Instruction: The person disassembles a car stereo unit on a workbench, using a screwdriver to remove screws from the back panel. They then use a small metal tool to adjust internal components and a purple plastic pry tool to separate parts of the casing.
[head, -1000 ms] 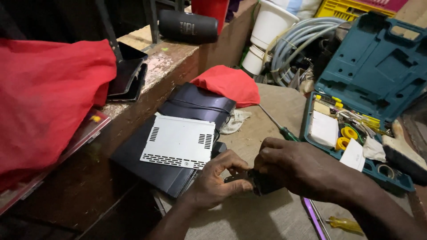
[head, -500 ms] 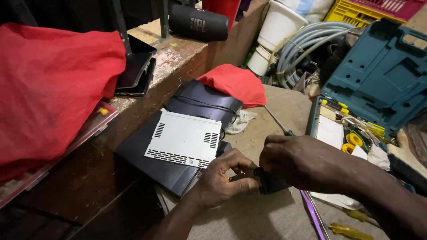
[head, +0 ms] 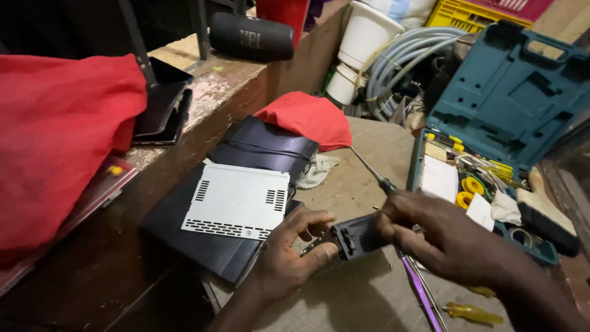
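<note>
My left hand [head: 289, 255] and my right hand [head: 448, 240] both grip a small dark plastic part [head: 359, 235] with ribbed slots, held just above the worn table [head: 356, 184]. The left thumb and fingers pinch its left end; the right hand covers its right end. A long screwdriver [head: 372, 173] lies on the table just behind the right hand. Left of the hands sits a black device casing [head: 203, 243] with a white perforated metal plate [head: 236, 201] lying on top.
An open teal tool case [head: 516, 104] with yellow bits stands at the right. A red cloth [head: 310, 117] lies on another black casing [head: 264, 144]. A large red fabric [head: 55, 141] covers the left shelf, with a black cylinder speaker [head: 252, 38], white bucket [head: 362, 37] and coiled grey hoses [head: 405, 61] behind.
The dark part has come into view between my hands, turned so its slotted face shows. My right hand has shifted right and up slightly; the camera has moved a little.
</note>
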